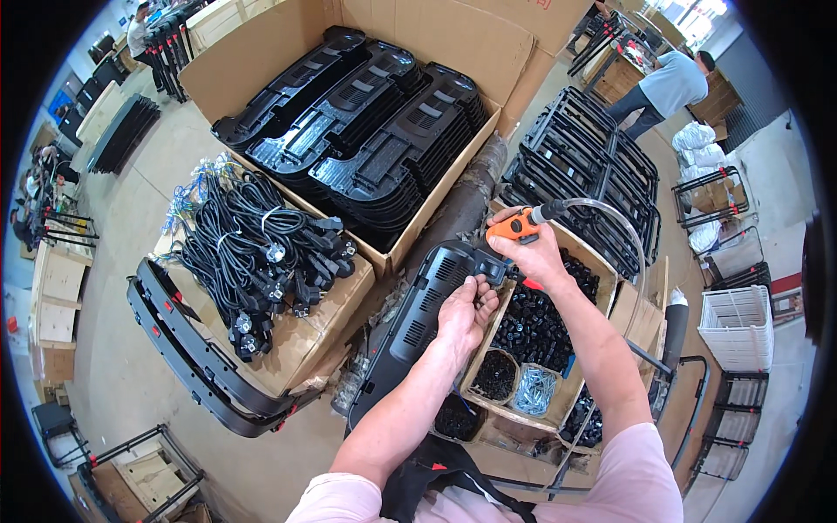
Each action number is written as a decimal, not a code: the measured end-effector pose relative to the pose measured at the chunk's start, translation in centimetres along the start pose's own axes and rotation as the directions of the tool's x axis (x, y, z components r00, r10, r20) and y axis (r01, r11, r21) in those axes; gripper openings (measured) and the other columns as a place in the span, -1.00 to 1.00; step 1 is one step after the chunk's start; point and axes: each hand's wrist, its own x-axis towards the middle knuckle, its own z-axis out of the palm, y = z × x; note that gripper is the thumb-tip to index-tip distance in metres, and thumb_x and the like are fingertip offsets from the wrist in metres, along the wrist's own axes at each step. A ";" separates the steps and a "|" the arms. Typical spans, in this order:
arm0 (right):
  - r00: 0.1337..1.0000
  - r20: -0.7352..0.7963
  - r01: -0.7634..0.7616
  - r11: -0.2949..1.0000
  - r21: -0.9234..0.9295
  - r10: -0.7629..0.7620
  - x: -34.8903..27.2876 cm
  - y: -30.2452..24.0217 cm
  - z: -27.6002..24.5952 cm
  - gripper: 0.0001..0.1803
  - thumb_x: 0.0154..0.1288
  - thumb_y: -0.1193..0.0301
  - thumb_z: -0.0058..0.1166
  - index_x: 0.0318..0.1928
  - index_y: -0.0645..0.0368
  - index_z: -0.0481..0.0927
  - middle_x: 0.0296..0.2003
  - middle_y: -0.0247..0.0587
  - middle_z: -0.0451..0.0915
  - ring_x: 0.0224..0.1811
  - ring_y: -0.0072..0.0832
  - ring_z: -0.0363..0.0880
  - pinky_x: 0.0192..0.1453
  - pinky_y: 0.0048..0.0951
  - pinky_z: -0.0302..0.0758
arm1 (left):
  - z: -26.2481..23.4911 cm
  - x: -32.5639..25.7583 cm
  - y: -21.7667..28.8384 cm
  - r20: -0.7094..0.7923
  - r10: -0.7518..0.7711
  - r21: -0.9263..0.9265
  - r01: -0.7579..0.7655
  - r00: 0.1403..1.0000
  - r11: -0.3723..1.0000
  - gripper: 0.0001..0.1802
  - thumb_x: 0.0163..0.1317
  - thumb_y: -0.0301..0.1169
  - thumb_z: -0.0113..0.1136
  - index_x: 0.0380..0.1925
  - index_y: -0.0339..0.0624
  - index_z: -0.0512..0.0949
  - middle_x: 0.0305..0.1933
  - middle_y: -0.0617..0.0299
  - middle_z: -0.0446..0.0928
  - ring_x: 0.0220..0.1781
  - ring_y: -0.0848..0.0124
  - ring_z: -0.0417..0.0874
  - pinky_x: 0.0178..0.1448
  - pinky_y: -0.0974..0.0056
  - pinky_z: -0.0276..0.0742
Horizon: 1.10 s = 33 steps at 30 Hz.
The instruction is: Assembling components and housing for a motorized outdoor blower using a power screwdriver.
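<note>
Before me lies a long black vented plastic housing [425, 301], slanting away from my body. My left hand [464, 315] is at its far right end, thumb and fingers pinched together beside a small black fitting [491, 269]; what they hold is hidden. My right hand [534, 259] is wrapped round an orange air screwdriver [514, 227], its tip pointing left above that same end. A clear hose [610, 209] curves off the tool's back to the right. Under my right forearm sits a wooden parts box [602, 261] with small black plastic pieces [532, 324].
Silver screws [534, 390] and dark screws [494, 375] fill tubs beside my forearms. Bundled black power cords [253, 244] lie on a carton at left. Beyond, a large cardboard box [384, 261] holds stacked black panels [375, 122]. Black metal frames [584, 166] stand far right, near a person [671, 83].
</note>
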 end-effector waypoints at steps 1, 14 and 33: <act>1.000 -0.002 0.002 1.000 -0.002 -0.002 0.0 0.0 0.0 -0.61 0.18 0.56 0.46 0.03 0.21 0.67 -0.01 -0.23 0.75 0.07 -0.47 0.70 0.28 -0.34 0.63 | 0.1 0.0 0.0 0.001 -0.004 -0.019 0.004 1.000 1.000 -0.67 0.64 -0.20 0.12 0.00 -0.27 0.64 -0.29 0.28 0.62 -0.32 0.41 0.68 -0.20 0.32 0.80; 0.987 -0.011 0.162 0.980 0.114 -0.162 -4.3 -3.1 0.7 -0.42 0.24 0.54 0.47 0.25 0.30 0.55 0.06 -0.10 0.74 0.16 -0.40 0.70 0.32 -0.30 0.64 | -0.6 0.3 1.5 0.010 0.013 -0.076 -0.012 1.000 0.997 -0.70 0.62 -0.13 0.15 -0.07 -0.14 0.64 -0.34 0.36 0.61 -0.34 0.45 0.64 -0.27 0.37 0.70; 0.990 0.086 0.098 0.980 0.171 -0.114 -5.2 -4.4 4.5 -0.39 0.26 0.55 0.46 0.30 0.25 0.53 0.14 -0.07 0.71 0.21 -0.40 0.68 0.37 -0.30 0.62 | -1.7 -1.5 3.6 0.133 0.083 -0.255 -0.047 0.988 0.966 -0.66 0.69 -0.18 0.02 0.05 -0.25 0.56 -0.21 0.24 0.62 -0.22 0.36 0.70 -0.06 0.28 0.79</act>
